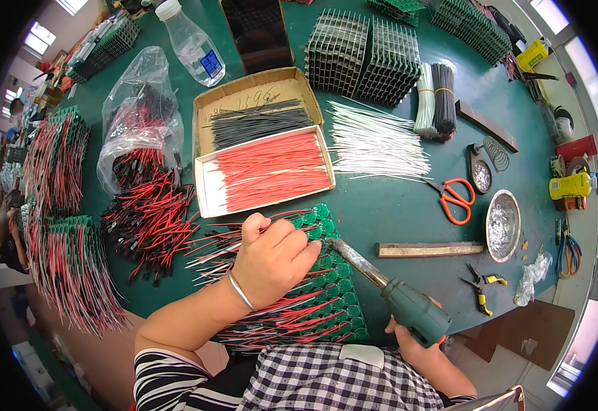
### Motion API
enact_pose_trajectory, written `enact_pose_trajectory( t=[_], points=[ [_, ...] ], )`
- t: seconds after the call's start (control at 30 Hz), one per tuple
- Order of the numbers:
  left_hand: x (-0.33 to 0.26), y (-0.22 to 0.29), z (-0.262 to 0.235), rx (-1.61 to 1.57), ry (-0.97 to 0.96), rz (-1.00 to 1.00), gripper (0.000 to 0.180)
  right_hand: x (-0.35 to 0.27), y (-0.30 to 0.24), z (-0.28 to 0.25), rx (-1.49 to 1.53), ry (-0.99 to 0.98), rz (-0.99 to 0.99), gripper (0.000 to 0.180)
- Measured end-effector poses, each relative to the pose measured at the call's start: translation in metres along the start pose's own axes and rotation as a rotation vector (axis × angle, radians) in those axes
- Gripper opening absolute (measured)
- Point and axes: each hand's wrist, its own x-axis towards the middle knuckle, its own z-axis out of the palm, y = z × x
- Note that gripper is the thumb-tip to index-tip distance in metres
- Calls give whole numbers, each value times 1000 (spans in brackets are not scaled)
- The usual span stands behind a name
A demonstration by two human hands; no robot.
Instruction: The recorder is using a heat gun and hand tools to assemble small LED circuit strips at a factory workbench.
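- The right hand (415,342) is closed round the green handle of a soldering iron (388,291), low at the table's near edge; the iron's metal tip points up-left and reaches the green circuit boards (333,288).
- The left hand (271,260) rests curled on those boards, fingers pinched together near the iron's tip; what they pinch is too small to tell. A silver bangle (240,291) sits on the wrist.
- The boards lie in overlapping rows just in front of the person, with red and black wires trailing left.
- Beyond them, a cardboard tray of red wires (271,171) and another of black wires (258,122).
- To the right, loose white wires (374,144), orange scissors (456,198) and a round metal dish (503,225).
- Farthest off, a plastic bottle (190,44).
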Motion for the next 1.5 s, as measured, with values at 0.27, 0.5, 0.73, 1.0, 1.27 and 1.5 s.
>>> enact_pose_trajectory(
  t=[0.27,0.5,0.73,1.0,1.27,1.5],
  points=[
    [1,-1,1,-3,-2,2,15,-11,-7,1,159,64,227,24],
    [0,0,1,8,-9,8,17,-12,-7,2,257,132,157,31],
    [-1,-2,1,-32,14,7,16,-10,-8,3,392,150,210,32],
    [-2,-4,4,-59,30,17,16,-7,-3,8,149,76,141,24],
    [-1,-5,4,-64,27,25,17,-29,8,2,184,140,218,35],
    [-1,-4,6,-57,48,27,14,-36,12,-47,163,941,82,30]
  ],
)
